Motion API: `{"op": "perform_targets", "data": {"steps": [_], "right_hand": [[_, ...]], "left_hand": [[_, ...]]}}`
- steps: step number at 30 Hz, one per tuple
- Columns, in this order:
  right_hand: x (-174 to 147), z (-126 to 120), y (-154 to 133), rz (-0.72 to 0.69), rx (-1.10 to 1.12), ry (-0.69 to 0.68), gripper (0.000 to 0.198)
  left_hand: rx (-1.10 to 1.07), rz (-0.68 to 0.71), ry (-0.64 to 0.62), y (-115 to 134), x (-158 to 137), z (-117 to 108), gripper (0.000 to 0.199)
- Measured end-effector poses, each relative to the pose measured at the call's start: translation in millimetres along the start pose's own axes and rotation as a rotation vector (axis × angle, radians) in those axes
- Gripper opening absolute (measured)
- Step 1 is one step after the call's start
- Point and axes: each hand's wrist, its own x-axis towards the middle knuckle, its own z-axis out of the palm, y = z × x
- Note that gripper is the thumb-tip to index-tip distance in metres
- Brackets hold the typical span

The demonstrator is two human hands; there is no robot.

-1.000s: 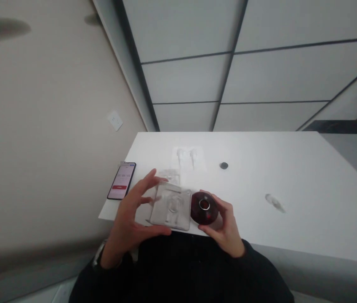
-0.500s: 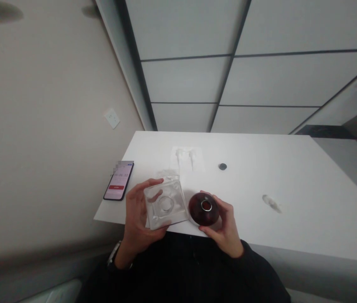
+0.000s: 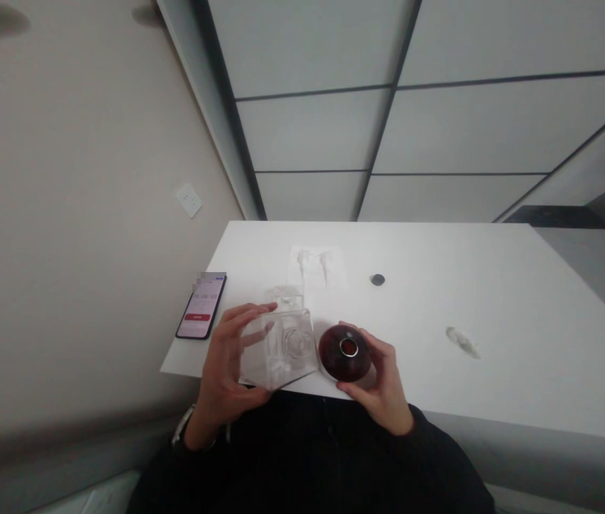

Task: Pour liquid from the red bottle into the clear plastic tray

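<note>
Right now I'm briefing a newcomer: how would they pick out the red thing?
Find the white table and its near edge. There the right hand holds a dark red round bottle. Unlike the clear plastic case beside it, it is opaque, with a silver ring on top.

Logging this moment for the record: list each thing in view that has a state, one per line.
Left hand: shut on clear plastic case.
Clear plastic case: held tilted above the table edge.
Right hand: shut on dark red round bottle.
Dark red round bottle: held, silver neck up, uncapped.
Phone: flat on white table, screen lit.
</note>
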Motion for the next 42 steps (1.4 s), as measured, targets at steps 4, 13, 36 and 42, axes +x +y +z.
{"op": "perform_targets", "data": {"steps": [4, 13, 36, 42], "right_hand": [[1, 0, -2, -0.027, 0.017, -0.014, 0.081], [4, 1, -3, -0.049, 0.026, 0.003, 0.081], [4, 2, -3, -0.041, 0.028, -0.001, 0.081], [4, 3, -2, -0.045, 0.045, 0.008, 0.080]], "left_hand": [[0.014, -0.023, 0.004, -1, 0, -3, 0.070], [-0.119, -0.089, 0.105, 1, 3, 7, 0.078], [-0.084, -0.088, -0.020, 14, 12, 12, 0.088], [0.004, -0.018, -0.092, 14, 20, 9, 0.085]]}}
